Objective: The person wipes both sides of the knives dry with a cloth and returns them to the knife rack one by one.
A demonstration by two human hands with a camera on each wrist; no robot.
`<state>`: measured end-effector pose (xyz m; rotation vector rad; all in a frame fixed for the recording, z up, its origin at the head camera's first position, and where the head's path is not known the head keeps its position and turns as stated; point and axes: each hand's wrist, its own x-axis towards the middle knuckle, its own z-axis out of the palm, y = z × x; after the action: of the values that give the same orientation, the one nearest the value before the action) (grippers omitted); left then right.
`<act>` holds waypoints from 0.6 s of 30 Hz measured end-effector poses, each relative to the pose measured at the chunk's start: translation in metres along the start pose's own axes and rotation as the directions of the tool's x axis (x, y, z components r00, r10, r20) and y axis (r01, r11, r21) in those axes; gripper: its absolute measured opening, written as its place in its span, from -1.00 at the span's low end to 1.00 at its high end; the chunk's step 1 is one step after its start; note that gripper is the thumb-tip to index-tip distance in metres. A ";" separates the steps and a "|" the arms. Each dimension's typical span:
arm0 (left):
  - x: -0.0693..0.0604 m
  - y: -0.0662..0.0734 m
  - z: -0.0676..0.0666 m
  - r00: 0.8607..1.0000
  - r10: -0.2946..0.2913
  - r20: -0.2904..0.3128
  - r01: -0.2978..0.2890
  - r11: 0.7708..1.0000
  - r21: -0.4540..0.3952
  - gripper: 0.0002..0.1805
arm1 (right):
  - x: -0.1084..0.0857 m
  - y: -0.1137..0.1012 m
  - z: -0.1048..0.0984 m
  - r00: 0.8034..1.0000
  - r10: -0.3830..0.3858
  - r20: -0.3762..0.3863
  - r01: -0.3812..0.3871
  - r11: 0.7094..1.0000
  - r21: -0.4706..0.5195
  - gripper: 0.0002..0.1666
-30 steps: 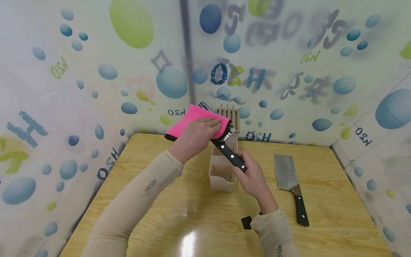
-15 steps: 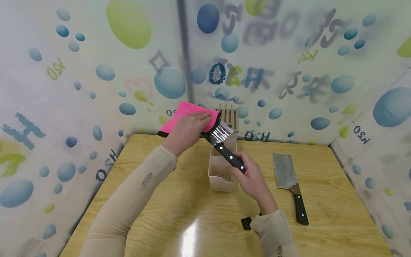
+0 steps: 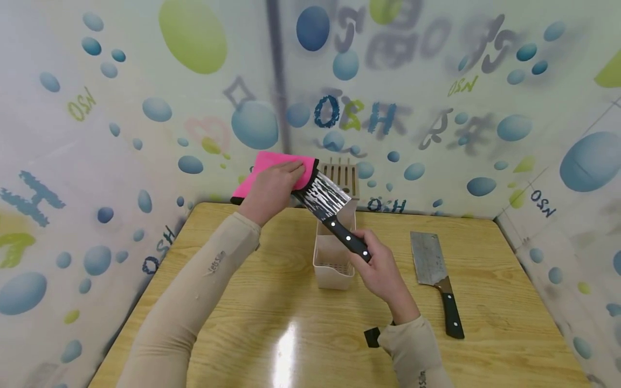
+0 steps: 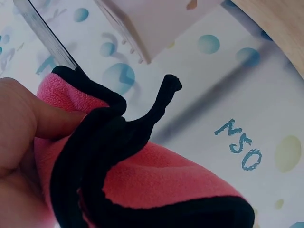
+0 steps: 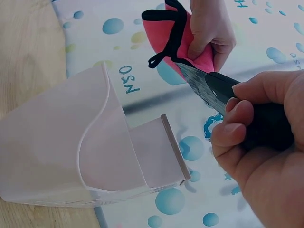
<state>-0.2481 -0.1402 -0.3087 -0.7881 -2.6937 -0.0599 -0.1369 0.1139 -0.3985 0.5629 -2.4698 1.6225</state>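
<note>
Fingers curled snugly, right hand [image 3: 378,268] grips knife [image 3: 340,230], presumably for steadiness; left hand [image 3: 268,192] pinches cloth [image 3: 273,160] over its blade [image 3: 323,198], likely for protection.

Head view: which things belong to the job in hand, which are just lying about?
In the job:
Broad metal knife with black riveted handle, in the right grip
Pink cloth with black edging, held to that knife by the left grip

Probably lying about:
Grey metal cleaver with black handle, on the wood-grain table
Cream plastic holder with slotted top, standing unheld; maybe for later
</note>
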 end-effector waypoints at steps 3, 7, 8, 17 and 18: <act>-0.001 0.002 0.001 1.000 -0.002 -0.013 0.003 1.000 0.007 -0.38 | 0.001 0.000 0.000 1.000 0.006 -0.001 -0.006 1.000 0.003 -0.61; -0.003 0.007 0.002 1.000 0.007 -0.024 -0.006 1.000 0.019 -0.41 | 0.002 -0.001 0.000 1.000 -0.002 -0.009 0.002 1.000 0.000 -0.61; -0.004 0.009 0.002 1.000 0.010 -0.024 -0.010 1.000 0.021 -0.42 | 0.002 -0.002 0.000 1.000 -0.006 -0.011 0.006 1.000 0.001 -0.61; -0.010 0.029 0.004 0.998 0.058 -0.011 -0.058 0.998 0.031 -0.38 | 0.003 -0.002 0.001 1.000 -0.005 -0.014 0.005 1.000 -0.007 -0.63; -0.011 0.032 0.004 0.998 0.063 -0.010 -0.062 0.997 0.035 -0.39 | 0.004 -0.002 0.002 1.000 -0.004 -0.015 0.004 1.000 -0.009 -0.63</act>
<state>-0.2240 -0.1185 -0.3182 -0.8584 -2.6502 -0.0022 -0.1394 0.1110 -0.3963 0.5525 -2.4625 1.6071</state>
